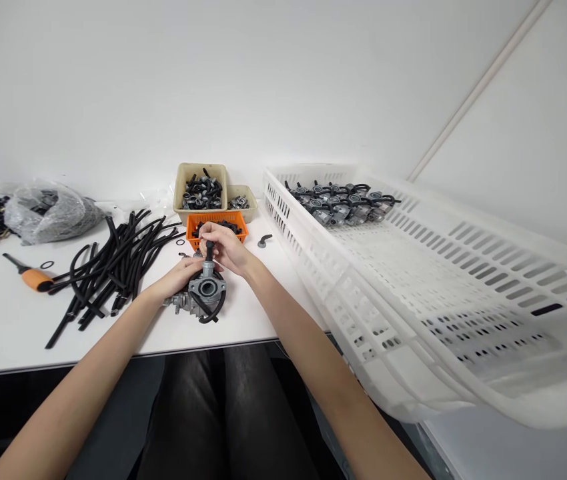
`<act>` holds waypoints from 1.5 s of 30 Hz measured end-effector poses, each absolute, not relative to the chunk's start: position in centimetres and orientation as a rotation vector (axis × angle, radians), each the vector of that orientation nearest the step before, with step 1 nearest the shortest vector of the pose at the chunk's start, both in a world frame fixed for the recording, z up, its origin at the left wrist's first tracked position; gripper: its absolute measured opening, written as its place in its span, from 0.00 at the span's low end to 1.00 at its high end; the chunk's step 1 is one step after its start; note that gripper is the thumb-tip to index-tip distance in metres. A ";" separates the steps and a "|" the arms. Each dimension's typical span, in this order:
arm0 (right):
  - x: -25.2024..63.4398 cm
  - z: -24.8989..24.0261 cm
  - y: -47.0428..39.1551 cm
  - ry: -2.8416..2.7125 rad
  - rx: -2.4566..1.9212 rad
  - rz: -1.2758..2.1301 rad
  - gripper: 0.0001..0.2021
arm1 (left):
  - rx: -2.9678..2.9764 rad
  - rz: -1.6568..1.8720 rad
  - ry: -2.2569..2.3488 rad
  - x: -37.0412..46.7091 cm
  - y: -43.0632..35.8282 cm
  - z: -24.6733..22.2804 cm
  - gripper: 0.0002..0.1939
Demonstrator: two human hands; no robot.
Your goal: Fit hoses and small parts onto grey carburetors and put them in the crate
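Note:
A grey metal carburetor rests on the white table near its front edge, its round bore facing me and a black hose curving round its lower side. My left hand is wrapped round the carburetor's left side and holds it. At its top stands a black rubber cap, upright on the metal neck. My right hand is closed beside this cap, thumb and fingers bent together just behind it. What those right fingers pinch, if anything, is hidden.
Black hoses lie left, near an orange-handled screwdriver and a plastic bag. Behind are an orange basket and beige bins of parts. A loose elbow piece lies right. A white crate holds several carburetors.

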State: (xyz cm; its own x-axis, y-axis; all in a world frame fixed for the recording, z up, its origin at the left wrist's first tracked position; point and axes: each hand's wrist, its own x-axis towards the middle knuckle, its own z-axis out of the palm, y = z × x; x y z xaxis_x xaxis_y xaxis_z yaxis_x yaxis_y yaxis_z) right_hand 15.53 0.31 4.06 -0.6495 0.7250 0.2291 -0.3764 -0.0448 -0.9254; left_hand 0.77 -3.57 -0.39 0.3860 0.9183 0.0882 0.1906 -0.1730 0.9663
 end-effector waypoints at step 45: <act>15.8 4.3 0.3 -1.465 -0.368 1.848 0.06 | 1.638 0.940 0.953 0.9 -3.6 0.0 0.22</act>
